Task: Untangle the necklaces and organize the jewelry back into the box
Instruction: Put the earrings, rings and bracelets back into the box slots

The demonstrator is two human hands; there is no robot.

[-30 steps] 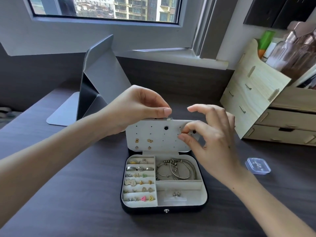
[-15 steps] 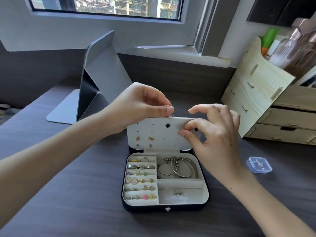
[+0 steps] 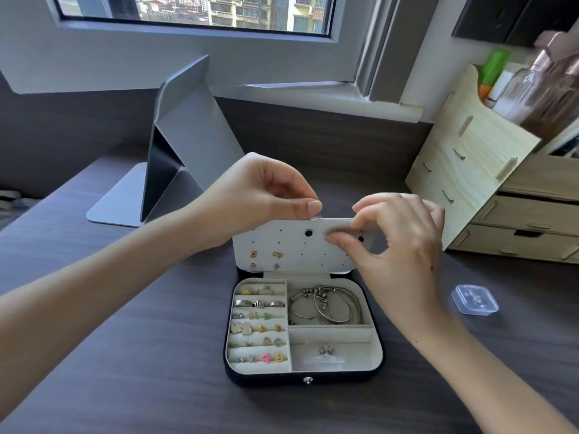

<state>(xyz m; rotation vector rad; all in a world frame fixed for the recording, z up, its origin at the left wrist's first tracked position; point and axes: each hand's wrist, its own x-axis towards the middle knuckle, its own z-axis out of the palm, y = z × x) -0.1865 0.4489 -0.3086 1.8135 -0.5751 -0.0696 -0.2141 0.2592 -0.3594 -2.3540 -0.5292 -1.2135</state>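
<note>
Left hand (image 3: 250, 195), reaching in from the lower left of the frame, pinches the top edge of the raised lid (image 3: 282, 242) between thumb and forefinger, while the right hand (image 3: 398, 245), coming up from the lower right, has its thumb and curled forefinger closed on the lid's upper right corner; whether a stud sits between those fingertips is too small to tell. Nearest to me, low in the centre, the dark jewelry box (image 3: 300, 379) lies open on the dark wood-grain desk (image 3: 141, 355). Its left rows hold rings and coloured earrings (image 3: 257, 330), the upper right compartment holds silver bangles (image 3: 326, 305), and a small pair of earrings (image 3: 326, 350) lies in the lower right one. Four studs (image 3: 264, 260) are pinned at the lid's lower left. At right, apart from the box, sits a small clear plastic case (image 3: 474, 300). Farther back stand a grey folding stand (image 3: 188, 145) at centre left and a pale wooden drawer organizer (image 3: 470, 170) at upper right, with a window (image 3: 200, 10) along the top.
</note>
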